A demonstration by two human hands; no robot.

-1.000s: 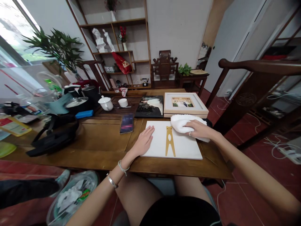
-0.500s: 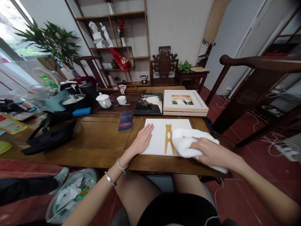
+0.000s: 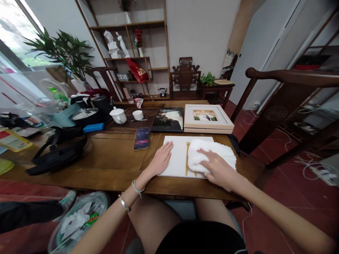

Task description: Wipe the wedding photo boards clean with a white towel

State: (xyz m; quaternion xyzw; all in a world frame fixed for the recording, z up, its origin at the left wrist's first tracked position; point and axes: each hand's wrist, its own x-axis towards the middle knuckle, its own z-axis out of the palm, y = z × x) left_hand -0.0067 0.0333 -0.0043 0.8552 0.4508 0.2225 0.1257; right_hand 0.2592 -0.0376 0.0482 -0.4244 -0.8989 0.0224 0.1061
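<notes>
The left hand lies flat and open, fingers spread, on the left part of a white board, pressing it to the table. The right hand rests palm-down on a white cloth, fingers loosely curled over it rather than clenched — the cloth is bunched under the palm and covers the right half of the board. The board lies flat near the table's front edge, straight ahead of the person, and a gold clip-shaped figure on its face shows partly at the cloth's left edge. Just behind the board sits a pale photo frame, stacked on another pale frame, and beside it to the left a dark photo print. A phone lies on the table left of the board, apart from it. Farther back stand a white teapot and a white cup on a dark tray. At the left end of the table — well away from the hands — are a black bag, a blue box and a pot with a glass lid. A dark wooden chair back rises at the right.
</notes>
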